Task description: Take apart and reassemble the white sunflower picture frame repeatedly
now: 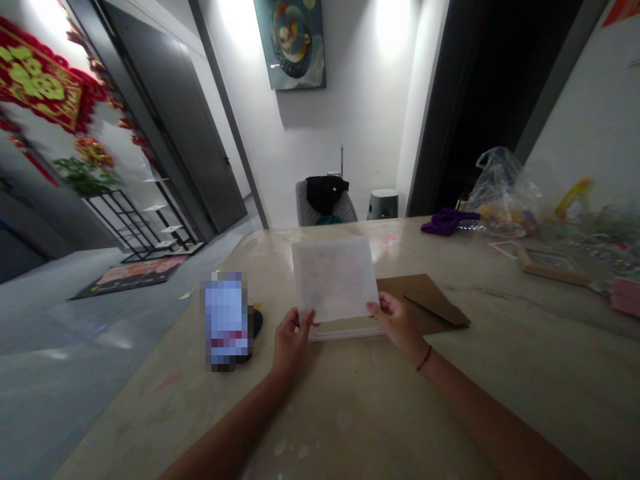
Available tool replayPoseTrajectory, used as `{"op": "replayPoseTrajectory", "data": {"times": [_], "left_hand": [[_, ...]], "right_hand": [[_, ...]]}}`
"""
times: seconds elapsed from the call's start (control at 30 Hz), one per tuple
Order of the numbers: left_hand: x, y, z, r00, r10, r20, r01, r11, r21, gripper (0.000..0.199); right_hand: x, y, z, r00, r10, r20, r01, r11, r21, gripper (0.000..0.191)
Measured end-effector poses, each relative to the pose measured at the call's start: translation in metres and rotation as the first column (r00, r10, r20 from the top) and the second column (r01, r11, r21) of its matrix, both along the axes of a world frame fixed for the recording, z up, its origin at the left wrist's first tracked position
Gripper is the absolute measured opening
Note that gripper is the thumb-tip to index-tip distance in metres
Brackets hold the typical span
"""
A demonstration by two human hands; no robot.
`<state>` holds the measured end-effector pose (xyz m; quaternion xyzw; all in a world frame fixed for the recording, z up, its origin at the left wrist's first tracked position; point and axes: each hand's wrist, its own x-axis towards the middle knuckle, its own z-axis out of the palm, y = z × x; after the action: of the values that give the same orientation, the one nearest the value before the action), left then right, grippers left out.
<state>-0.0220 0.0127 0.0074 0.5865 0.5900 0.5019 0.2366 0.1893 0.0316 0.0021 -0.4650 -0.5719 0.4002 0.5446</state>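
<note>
Left hand (291,339) and right hand (399,321) pinch the white sheet (334,279) by its near corners, solid imo since it looks light and easily creased.

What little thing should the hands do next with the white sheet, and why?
Perhaps lower the white sheet slowly, with its edge straight. The left hand and right hand pinch it near its two close corners, and a pale, flat thing shows just below that edge, so it might settle there neatly. I can't tell what that thing is.
</note>
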Motion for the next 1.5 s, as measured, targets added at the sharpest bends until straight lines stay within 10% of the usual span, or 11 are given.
{"op": "replayPoseTrajectory", "data": {"times": [0.2, 0.37, 0.57, 0.67, 0.8, 0.87, 0.97, 1.13, 1.33, 1.5], "left_hand": [[0.001, -0.001, -0.004, 1.0, 0.011, -0.019, -0.01, 1.0, 0.029, 0.032], [0.009, -0.009, -0.004, 0.998, -0.044, 0.036, 0.043, 0.999, 0.016, 0.029], [0.018, -0.017, -0.001, 0.997, -0.078, 0.03, 0.078, 0.997, 0.002, 0.028], [0.017, -0.02, 0.001, 0.986, -0.168, 0.021, 0.167, 0.986, 0.017, 0.03], [0.017, -0.021, 0.003, 0.962, -0.27, 0.05, 0.269, 0.963, 0.015, 0.03], [0.018, -0.02, 0.004, 0.961, -0.258, 0.102, 0.261, 0.965, -0.019, 0.031], [0.021, -0.017, 0.005, 0.947, -0.247, 0.204, 0.272, 0.957, -0.104, 0.035], [0.023, -0.014, 0.008, 0.942, -0.22, 0.255, 0.266, 0.95, -0.164, 0.034], [0.014, -0.008, 0.007, 0.969, -0.06, 0.239, 0.069, 0.997, -0.029, 0.033], [0.01, -0.002, 0.0, 0.949, -0.128, 0.288, 0.133, 0.991, 0.004, 0.033]], "right_hand": [[-0.004, -0.007, -0.004, 0.828, -0.424, 0.367, 0.254, 0.867, 0.428, 0.054], [-0.014, -0.021, -0.001, 0.448, -0.669, 0.593, -0.148, 0.598, 0.787, 0.038], [-0.016, -0.017, 0.0, 0.438, -0.722, 0.536, -0.275, 0.46, 0.844, 0.023], [-0.007, -0.013, 0.003, 0.56, -0.645, 0.521, -0.209, 0.498, 0.842, 0.023], [-0.004, -0.013, 0.009, 0.853, -0.405, 0.33, 0.055, 0.697, 0.714, 0.021], [-0.01, -0.015, 0.015, 0.952, -0.3, 0.059, 0.233, 0.838, 0.494, 0.015], [-0.022, -0.017, 0.024, 0.889, -0.208, -0.409, 0.252, 0.966, 0.057, 0.015], [-0.036, -0.019, 0.02, 0.701, -0.047, -0.711, -0.078, 0.987, -0.141, 0.026], [-0.04, -0.017, 0.007, 0.772, 0.071, -0.632, -0.205, 0.968, -0.142, 0.033], [-0.024, -0.01, 0.014, 0.8, 0.141, -0.583, -0.212, 0.976, -0.055, 0.037]]}}
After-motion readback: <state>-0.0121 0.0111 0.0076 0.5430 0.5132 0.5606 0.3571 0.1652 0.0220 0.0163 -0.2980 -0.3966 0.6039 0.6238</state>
